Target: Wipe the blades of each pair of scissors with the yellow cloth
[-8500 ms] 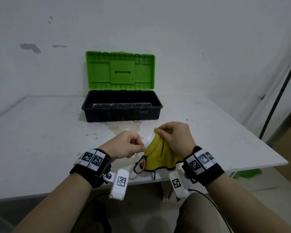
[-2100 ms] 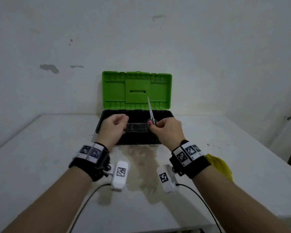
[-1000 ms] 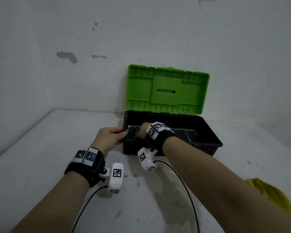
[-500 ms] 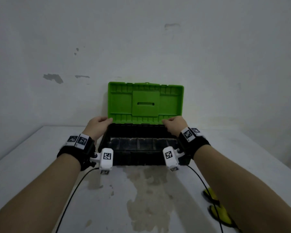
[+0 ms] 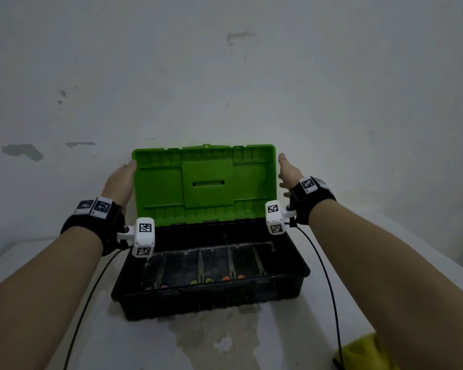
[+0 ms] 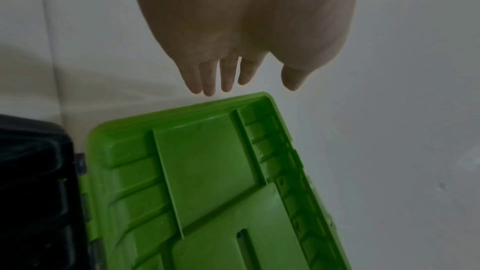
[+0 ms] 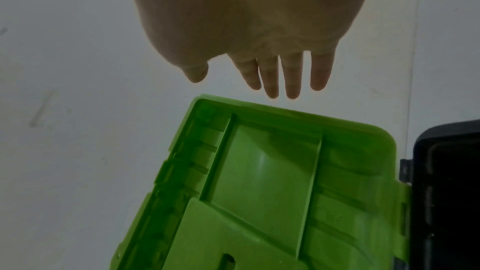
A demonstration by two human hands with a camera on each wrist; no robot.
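Green plastic lid [image 5: 203,182] of the toolbox stands raised, near upright, hinged along the back of the black plastic toolbox base [image 5: 211,300]. Base sits on the white counter [image 5: 51,329], which carries a pale stain in front of the box.

Left hand [image 5: 119,181] is at the lid's left edge, fingers straight and together, reaching toward the upper left corner. From the left wrist view the left hand [image 6: 233,34] shows fingers extended, tips just above the lid's [image 6: 207,182] corner; contact cannot be told. Grip: not closed on anything, fingers loose and straight.

Right hand [image 5: 288,172] mirrors it at the lid's right edge, fingers extended toward the upper right corner. Right wrist view: right hand [image 7: 246,28] flat and spread, tips just beyond the lid's [image 7: 272,182] rim, holding nothing.

Inside the base, a row of scissors lying with blades pointing toward the hinge and handles toward the near wall:
- pair with pink handles [image 5: 157,281], far left, dim
- pair with green handles [image 5: 201,273]
- pair with orange handles [image 5: 232,271]
- one more pair [image 5: 259,263] at right, handle colour too dark to tell

Yellow cloth [image 5: 364,353] lies bunched on the counter at the near right, well apart from the box, partly hidden under the right forearm. Black cables trail from both wrist cameras.
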